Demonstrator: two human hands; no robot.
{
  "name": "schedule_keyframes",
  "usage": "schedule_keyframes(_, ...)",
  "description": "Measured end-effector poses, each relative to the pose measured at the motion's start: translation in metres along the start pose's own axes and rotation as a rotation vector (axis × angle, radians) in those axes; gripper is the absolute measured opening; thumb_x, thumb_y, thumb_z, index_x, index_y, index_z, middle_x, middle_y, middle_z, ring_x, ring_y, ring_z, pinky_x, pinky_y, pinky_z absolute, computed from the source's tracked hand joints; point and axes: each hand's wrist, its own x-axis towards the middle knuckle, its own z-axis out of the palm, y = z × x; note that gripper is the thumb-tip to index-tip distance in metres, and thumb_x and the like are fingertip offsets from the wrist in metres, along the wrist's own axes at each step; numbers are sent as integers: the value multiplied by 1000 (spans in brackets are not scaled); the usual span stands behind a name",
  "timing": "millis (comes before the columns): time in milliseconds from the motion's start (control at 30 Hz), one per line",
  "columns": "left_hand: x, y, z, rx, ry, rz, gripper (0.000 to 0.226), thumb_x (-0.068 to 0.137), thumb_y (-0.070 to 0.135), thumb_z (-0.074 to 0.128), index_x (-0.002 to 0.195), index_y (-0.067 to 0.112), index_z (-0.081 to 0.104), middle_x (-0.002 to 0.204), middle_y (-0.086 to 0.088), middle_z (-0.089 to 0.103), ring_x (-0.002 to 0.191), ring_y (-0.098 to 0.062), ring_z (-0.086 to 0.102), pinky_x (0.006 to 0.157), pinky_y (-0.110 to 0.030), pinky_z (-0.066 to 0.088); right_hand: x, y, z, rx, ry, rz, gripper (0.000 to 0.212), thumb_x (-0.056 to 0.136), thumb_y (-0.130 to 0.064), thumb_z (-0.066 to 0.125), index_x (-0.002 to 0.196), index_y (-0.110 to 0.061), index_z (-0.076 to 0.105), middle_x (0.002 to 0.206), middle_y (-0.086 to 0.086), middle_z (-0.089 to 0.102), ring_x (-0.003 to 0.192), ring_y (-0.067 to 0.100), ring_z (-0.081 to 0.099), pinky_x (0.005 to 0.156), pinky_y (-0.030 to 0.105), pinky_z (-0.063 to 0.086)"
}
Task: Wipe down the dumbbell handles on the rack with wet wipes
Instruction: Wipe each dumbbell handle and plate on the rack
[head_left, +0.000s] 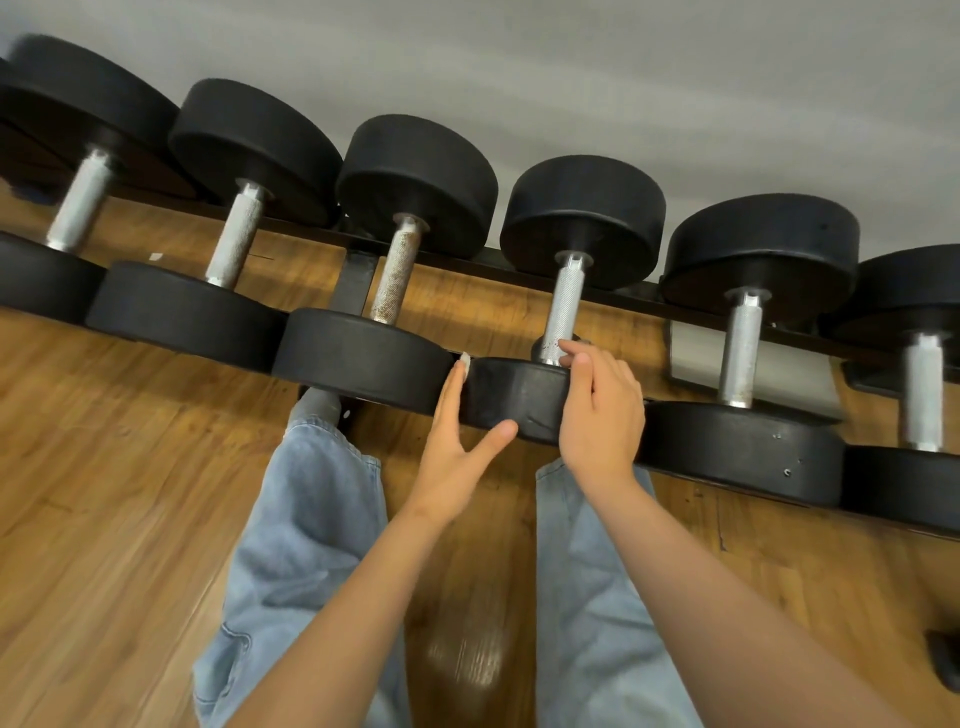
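- Left hand (457, 441): fingers straight and together, laid flat along left flank of near head of dumbbell (519, 400); thumb splayed wide across front face of head. Nothing clasped.
- White scrap (465, 358) at left fingertips, wedged in gap between that head and next head to the left. Probably the wet wipe; too little showing to be sure.
- Right hand (600, 415): draped over right part of same head, fingers hooked over its top rim, fingertips touching low end of knurled handle (566, 306).
- Rest of handle beyond right fingertips: bare, silver, uncovered.
- One dumbbell left of left hand: speckled handle (396, 275), brown spots on knurling.
- Rack (356, 283): black bar just beyond left fingertips, behind the near heads.
- Below both wrists: jeans (311, 519) over wood floor (130, 441).
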Motion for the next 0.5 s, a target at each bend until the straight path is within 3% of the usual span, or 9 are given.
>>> schedule_keyframes(167,-26,9,20,257,83,225,96,85,68,51,157,21,7,165,11,3,150,-3,1,123,-31,9,-1,0,-2,22,10,11,55,96,-46,20,115,-21,66,108,-3,67,101,9,56,90,29,42)
schedule_keyframes(267,-29,22,29,468,-26,435,86,94,61,42,157,11,9,166,1,3,152,-14,-2,123,-29,2,0,1,-2,33,23,-1,57,95,-46,19,111,-20,67,104,-5,68,99,8,57,92,30,43)
schedule_keyframes(333,-18,30,26,550,-86,493,80,97,55,41,157,12,9,165,2,3,152,-11,-3,123,-27,1,1,1,-2,40,24,-8,55,96,-44,21,110,-18,67,105,-3,68,99,10,58,93,34,44)
schedule_keyframes(400,-5,35,18,527,-59,421,75,99,53,39,157,18,8,165,8,1,150,-3,-4,123,-25,1,1,0,-3,54,22,-22,49,98,-39,25,110,-17,67,103,-2,68,98,14,59,92,37,44)
schedule_keyframes(500,-1,37,12,419,36,241,65,101,44,40,157,26,11,164,13,5,148,5,-2,125,-34,8,2,1,-7,79,-26,-6,40,101,-32,31,111,-18,66,104,-2,66,100,16,57,91,37,44)
